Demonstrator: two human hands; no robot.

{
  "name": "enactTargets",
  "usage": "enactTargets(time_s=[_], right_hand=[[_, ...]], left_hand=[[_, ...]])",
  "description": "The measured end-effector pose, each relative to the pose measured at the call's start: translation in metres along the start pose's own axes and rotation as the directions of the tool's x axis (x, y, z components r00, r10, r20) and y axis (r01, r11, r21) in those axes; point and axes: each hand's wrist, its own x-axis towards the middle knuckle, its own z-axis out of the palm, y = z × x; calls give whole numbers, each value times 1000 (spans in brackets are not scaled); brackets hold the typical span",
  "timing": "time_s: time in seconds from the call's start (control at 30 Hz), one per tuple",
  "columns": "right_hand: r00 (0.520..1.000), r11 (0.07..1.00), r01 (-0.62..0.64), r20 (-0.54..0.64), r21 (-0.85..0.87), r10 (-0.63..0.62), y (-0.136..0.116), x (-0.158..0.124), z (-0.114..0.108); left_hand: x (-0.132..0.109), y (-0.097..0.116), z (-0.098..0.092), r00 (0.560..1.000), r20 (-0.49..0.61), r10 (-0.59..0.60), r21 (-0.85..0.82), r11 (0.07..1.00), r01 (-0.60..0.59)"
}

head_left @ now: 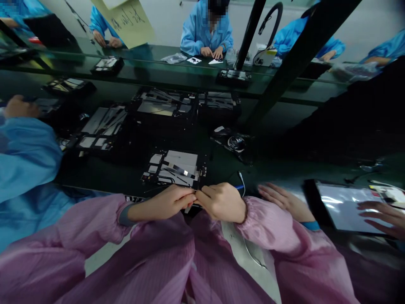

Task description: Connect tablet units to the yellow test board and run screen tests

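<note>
My left hand (167,203) and my right hand (222,202) meet at the bench's near edge, close to my body. Their fingers are pinched together, fingertips almost touching. Whatever lies between them is too small or too covered to name. Just beyond my fingers is an opened tablet-like device (182,162), flat on the bench, with pale battery-like blocks and dark flat cables across it. My hands hide part of its near edge, so I cannot tell whether they touch it. A white cable with a blue part (241,185) lies beyond my right hand.
Similar opened devices (164,103) stand further back and left (103,124). A dark tool-like object (236,143) lies right of centre. A co-worker's hands (283,199) flank a bright-screened tablet (351,207) at right. Another person's blue sleeve (28,152) is at left. Dark posts (294,63) cross the view.
</note>
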Motion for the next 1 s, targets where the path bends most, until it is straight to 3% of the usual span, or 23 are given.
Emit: enactTargets(time_s=[0.2,0.47,0.63,0.83,1.0], right_hand=[[999,999,-37,-22,-1,37,1,15,7],[994,986,-76,-93,-151,62,0,7,10],[991,976,-128,-60,-176,119,4,3,-3],[971,966,-240,-19,-98,240,0,-2,-10],[940,940,-341,-7,-11,341,-3,-3,-4]], left_hand=[[0,-8,-1,992,-117,56,253,967,-25],[-2,-6,-10,999,-42,2,118,993,3],[10,4,-8,996,-67,57,231,972,-40],[21,12,0,971,-100,217,471,870,-146],[30,14,5,946,-42,320,633,742,-223]])
